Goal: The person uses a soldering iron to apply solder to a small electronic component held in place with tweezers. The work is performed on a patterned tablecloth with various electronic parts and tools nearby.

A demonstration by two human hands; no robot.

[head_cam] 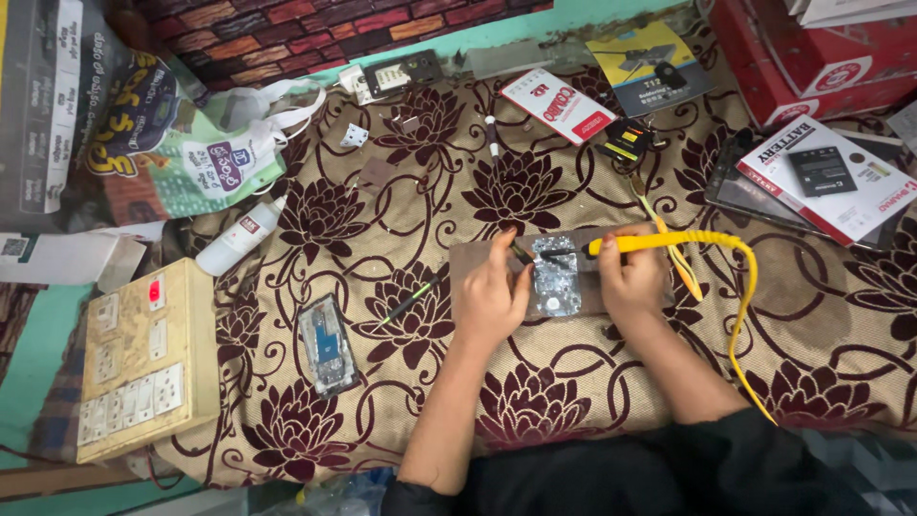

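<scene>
My left hand grips a thin dark tool and rests on a brown board. A silvery opened phone body lies on that board between my hands. My right hand is shut on a yellow soldering iron, its dark tip pointing left over the top of the phone body. The iron's yellow cord loops down to the right across the floral cloth.
A second opened phone and a green-tipped tool lie left of the board. A cream switchboard sits at the left edge, a white bottle above it. Boxes, a battery pack and a red box crowd the back right.
</scene>
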